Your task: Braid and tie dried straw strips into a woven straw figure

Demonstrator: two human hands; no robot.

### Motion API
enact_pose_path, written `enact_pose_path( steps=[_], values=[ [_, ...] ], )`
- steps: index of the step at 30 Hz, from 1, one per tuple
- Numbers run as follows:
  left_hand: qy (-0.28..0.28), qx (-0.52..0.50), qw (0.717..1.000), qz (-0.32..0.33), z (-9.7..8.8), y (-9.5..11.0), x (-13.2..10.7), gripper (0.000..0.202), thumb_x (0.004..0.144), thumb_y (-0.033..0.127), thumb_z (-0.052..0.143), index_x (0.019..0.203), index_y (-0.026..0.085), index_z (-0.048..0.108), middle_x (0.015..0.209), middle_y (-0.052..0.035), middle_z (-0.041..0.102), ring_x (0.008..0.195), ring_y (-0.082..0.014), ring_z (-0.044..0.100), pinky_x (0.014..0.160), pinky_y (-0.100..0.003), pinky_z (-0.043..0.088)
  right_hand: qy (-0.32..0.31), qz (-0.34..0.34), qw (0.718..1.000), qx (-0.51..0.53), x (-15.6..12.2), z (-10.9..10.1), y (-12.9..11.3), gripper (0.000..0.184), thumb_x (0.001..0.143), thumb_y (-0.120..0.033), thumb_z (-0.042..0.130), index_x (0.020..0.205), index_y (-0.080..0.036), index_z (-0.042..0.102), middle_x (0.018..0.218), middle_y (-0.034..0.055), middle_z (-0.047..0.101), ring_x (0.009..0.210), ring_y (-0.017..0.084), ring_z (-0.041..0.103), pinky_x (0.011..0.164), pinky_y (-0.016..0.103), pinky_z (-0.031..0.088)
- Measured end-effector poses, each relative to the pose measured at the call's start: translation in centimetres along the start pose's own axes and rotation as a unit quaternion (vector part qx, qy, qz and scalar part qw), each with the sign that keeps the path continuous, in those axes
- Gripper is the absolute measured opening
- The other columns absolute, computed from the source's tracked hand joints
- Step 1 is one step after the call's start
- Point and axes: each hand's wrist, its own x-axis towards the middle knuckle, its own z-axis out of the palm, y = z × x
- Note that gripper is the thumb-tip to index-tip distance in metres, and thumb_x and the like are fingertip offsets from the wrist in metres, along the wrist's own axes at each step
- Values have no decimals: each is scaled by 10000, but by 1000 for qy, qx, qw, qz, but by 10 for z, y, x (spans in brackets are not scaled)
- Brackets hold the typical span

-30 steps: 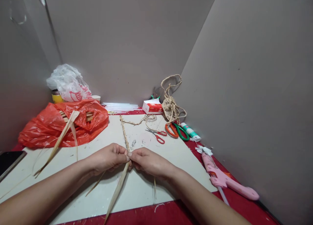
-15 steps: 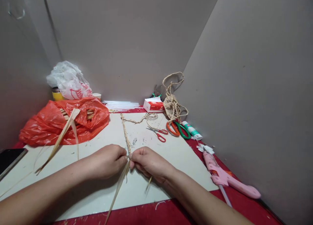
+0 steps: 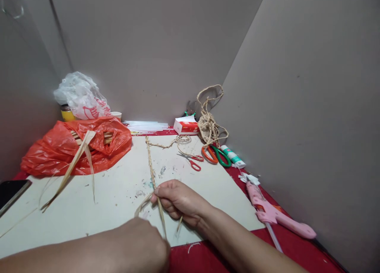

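A thin braided straw cord [image 3: 151,166] runs down the white board toward me. My right hand [image 3: 178,200] pinches its near end between thumb and forefinger. From that pinch, loose flat straw strands [image 3: 161,215] spread toward me, and another short strand end [image 3: 179,223] sticks out below the right palm. My left hand [image 3: 145,241] is closed, back turned up, low and close to me. One strand curves from the pinch to it; its fingertips are hidden under the hand.
Red-handled scissors [image 3: 192,162] lie beyond my right hand, near orange and green handles [image 3: 221,156] and a straw rope coil [image 3: 209,126]. A pink glue gun [image 3: 276,215] rests at right. A red plastic bag [image 3: 44,150] and a phone [image 3: 13,194] are at left.
My left hand has left the pinch point and moved down toward me, drawing a strand out to the left. My right hand keeps its pinch almost in place.
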Motion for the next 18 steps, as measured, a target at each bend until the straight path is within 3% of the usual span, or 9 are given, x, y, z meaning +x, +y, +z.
enact_pose_path(
  steps=[2, 3, 5, 8, 10, 13, 15, 18],
  values=[
    [69, -123, 989, 52, -2, -5, -4, 332, 618, 158, 574, 364, 190, 363, 290, 32, 276, 306, -86, 223, 409, -262, 235, -20, 1, 1000, 10, 0, -3, -1, 147, 739, -257, 551, 693, -122, 591, 391, -116, 250, 338, 23, 91, 328, 184, 40],
    [129, -174, 975, 48, -9, -10, -7, 325, 637, 209, 582, 385, 193, 378, 318, 32, 312, 329, -87, 247, 418, -260, 241, -31, -2, 999, 16, 0, -4, -1, 148, 735, -262, 560, 684, -125, 581, 395, -117, 241, 343, 23, 87, 332, 185, 37],
    [217, -236, 947, -20, -29, -23, -9, 222, 728, 260, 490, 516, 196, 481, 478, 17, 482, 440, -103, 391, 469, -238, 296, -56, -12, 998, 24, 0, -7, -2, 157, 733, -273, 576, 672, -129, 565, 400, -120, 228, 349, 21, 80, 337, 183, 35],
    [340, -299, 882, -133, -52, -47, 0, 144, 743, 282, 440, 689, 181, 527, 612, 8, 532, 567, -117, 460, 535, -226, 345, -83, -23, 996, 26, 0, -10, -3, 173, 742, -290, 589, 697, -124, 571, 407, -124, 221, 354, 19, 75, 340, 180, 39],
    [263, -420, 855, -152, -53, -58, 10, 172, 730, 306, 435, 737, 165, 533, 600, 2, 533, 525, -114, 459, 505, -228, 347, -85, -35, 996, 21, -1, -11, -3, 191, 758, -307, 585, 730, -118, 586, 411, -124, 222, 355, 20, 76, 339, 181, 41],
    [91, -582, 800, -110, -42, -61, 20, 266, 740, 348, 382, 674, 141, 534, 550, -15, 519, 434, -104, 430, 438, -229, 323, -77, -55, 996, -2, -1, -12, -4, 218, 772, -325, 572, 714, -116, 587, 400, -118, 239, 342, 25, 94, 329, 189, 50],
    [63, -604, 788, -96, -36, -58, 21, 281, 737, 349, 382, 627, 140, 534, 484, 22, 432, 372, -76, 327, 383, -213, 239, -69, -56, 996, -23, 0, -12, -4, 219, 767, -328, 572, 703, -118, 586, 390, -116, 248, 335, 29, 106, 323, 194, 59],
    [96, -554, 821, -96, -34, -58, 18, 251, 717, 311, 423, 609, 136, 565, 458, 58, 333, 382, -57, 217, 383, -215, 151, -59, -57, 995, -57, 1, -12, -4, 203, 764, -317, 565, 721, -121, 600, 390, -112, 268, 332, 37, 131, 325, 202, 84]
  ],
)
